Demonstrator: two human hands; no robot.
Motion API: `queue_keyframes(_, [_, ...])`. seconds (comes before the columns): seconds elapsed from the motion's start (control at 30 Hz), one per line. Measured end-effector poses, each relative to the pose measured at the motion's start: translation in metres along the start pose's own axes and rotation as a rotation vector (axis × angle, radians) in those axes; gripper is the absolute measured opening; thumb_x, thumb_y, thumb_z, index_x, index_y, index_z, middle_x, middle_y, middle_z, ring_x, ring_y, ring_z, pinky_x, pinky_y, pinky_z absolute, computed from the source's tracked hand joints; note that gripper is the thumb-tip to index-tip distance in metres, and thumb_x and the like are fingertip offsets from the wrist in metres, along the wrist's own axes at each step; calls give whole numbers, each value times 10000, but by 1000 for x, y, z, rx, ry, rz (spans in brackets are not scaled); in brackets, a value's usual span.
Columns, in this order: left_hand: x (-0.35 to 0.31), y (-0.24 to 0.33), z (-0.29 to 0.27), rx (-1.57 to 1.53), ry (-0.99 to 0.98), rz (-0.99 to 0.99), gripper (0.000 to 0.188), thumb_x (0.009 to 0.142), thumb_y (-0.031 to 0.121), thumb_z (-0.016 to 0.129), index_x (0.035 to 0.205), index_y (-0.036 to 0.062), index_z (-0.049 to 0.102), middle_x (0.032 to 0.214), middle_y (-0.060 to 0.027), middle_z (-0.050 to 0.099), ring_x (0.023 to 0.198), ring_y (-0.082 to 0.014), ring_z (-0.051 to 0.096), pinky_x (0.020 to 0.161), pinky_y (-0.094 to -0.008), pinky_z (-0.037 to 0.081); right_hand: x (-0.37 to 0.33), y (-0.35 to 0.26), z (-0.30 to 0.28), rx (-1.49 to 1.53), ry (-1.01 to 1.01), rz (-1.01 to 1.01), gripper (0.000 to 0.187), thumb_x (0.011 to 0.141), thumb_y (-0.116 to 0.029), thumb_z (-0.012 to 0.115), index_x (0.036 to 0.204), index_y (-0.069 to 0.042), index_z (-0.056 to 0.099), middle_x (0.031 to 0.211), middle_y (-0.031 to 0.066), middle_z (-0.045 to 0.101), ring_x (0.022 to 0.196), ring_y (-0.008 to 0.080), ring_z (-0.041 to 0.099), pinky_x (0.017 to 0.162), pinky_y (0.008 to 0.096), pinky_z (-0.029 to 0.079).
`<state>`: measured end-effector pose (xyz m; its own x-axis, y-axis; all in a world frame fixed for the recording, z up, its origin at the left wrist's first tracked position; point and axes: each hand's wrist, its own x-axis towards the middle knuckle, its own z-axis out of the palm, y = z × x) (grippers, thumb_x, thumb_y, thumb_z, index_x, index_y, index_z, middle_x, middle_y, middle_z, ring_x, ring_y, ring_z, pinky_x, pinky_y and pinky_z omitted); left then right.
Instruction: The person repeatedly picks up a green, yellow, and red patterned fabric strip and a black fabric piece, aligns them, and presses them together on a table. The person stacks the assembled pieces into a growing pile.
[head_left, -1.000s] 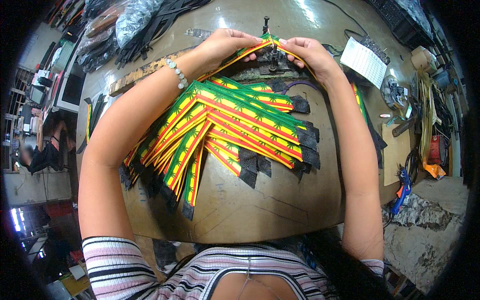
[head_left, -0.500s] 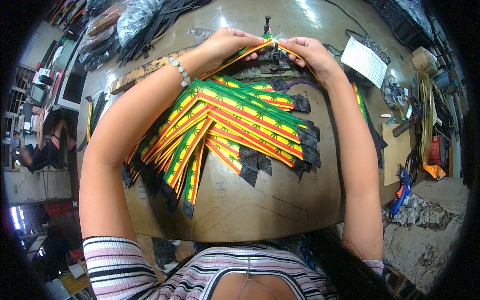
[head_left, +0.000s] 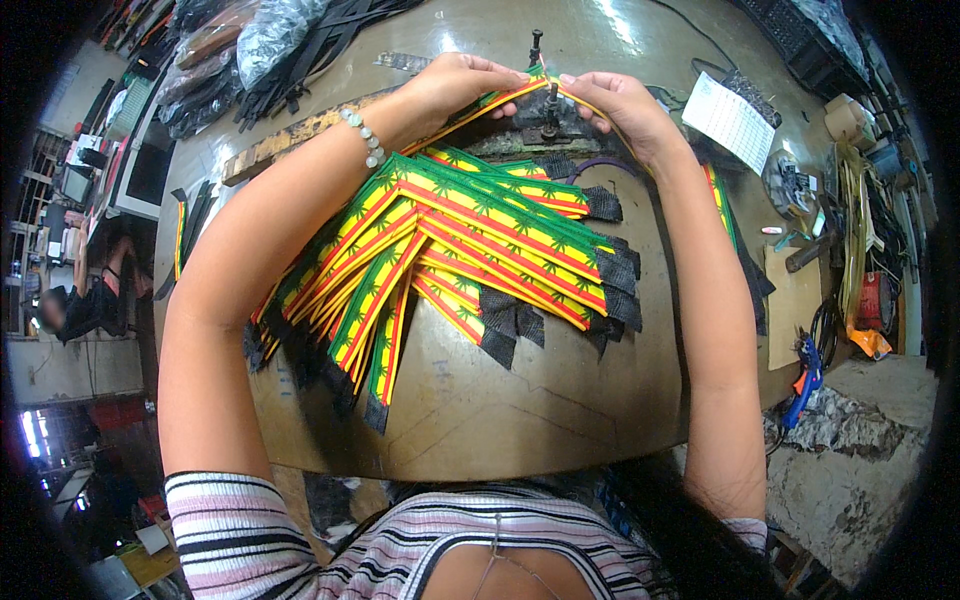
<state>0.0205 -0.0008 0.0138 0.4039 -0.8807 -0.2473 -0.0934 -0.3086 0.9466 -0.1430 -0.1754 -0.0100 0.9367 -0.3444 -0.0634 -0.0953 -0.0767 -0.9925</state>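
Note:
At the far middle of the table, my left hand (head_left: 470, 88) and my right hand (head_left: 622, 108) pinch a printed fabric strip (head_left: 510, 92) in green, yellow and red, one hand on either side of its bend. The bend lies beside the top of an upright metal post (head_left: 550, 112); whether they touch I cannot tell. Another dark bolt-like pin (head_left: 536, 46) rises just beyond. Both thumbs press on the strip, whose ends hang toward me. Between my forearms lies a fanned pile of similar V-shaped strips (head_left: 500, 225) with black mesh ends.
A worn wooden bar (head_left: 290, 140) lies behind my left forearm. Plastic-wrapped bundles (head_left: 275, 45) and black straps fill the back left. At right are a white printed sheet (head_left: 730, 120), a tape roll (head_left: 848, 120) and a blue glue gun (head_left: 803, 385) by the table edge.
Hardly anything differs. Both hands keep their pinch on the strip at the post, and the pile stays in place.

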Motion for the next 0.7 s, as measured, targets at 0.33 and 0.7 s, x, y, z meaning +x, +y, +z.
queue_keyframes(0.33, [-110, 151, -13, 284, 618, 596, 329, 930, 237, 645, 1171, 14, 641, 832, -8, 672, 600, -35, 513, 526, -167, 399, -6, -22, -1, -117, 175, -59, 319, 909, -374, 658, 951, -58, 674, 727, -10, 618, 563, 18, 479, 513, 161, 377])
queue_keyframes(0.7, [-328, -67, 132, 594, 533, 211, 254, 825, 126, 731, 1067, 47, 727, 849, -99, 608, 774, -214, 604, 731, -311, 483, -254, -46, 171, -644, 131, -427, 212, 879, -129, 679, 1053, -9, 685, 950, 149, 705, 848, 236, 693, 767, 316, 526])
